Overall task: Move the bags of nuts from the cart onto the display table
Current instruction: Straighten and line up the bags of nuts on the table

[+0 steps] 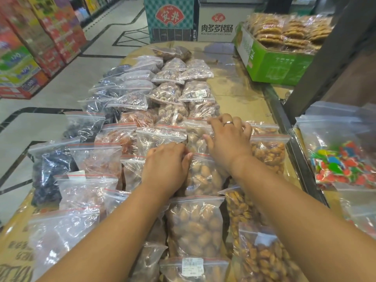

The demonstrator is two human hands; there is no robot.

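Note:
Rows of clear zip bags of nuts and dried fruit cover the cardboard-lined display table (pixel 240 92). My left hand (pixel 165 165) lies in the middle of the rows. Its fingers curl down and its thumb pinches the top edge of a bag of brown nuts (pixel 203 176). My right hand (pixel 228 139), with a ring on one finger, rests with spread fingers on a bag of pale nuts (pixel 195 137) just beyond. To its right lies a bag of orange-brown nuts (pixel 268 153). More nut bags (pixel 195 226) lie nearer to me.
Dark dried-fruit bags (pixel 53 167) line the table's left edge. A green box of packed biscuits (pixel 278 64) stands at the far right corner. Right of the table's metal edge lie bags of colourful sweets (pixel 341 163). Stacked cartons (pixel 40 37) stand across the tiled aisle.

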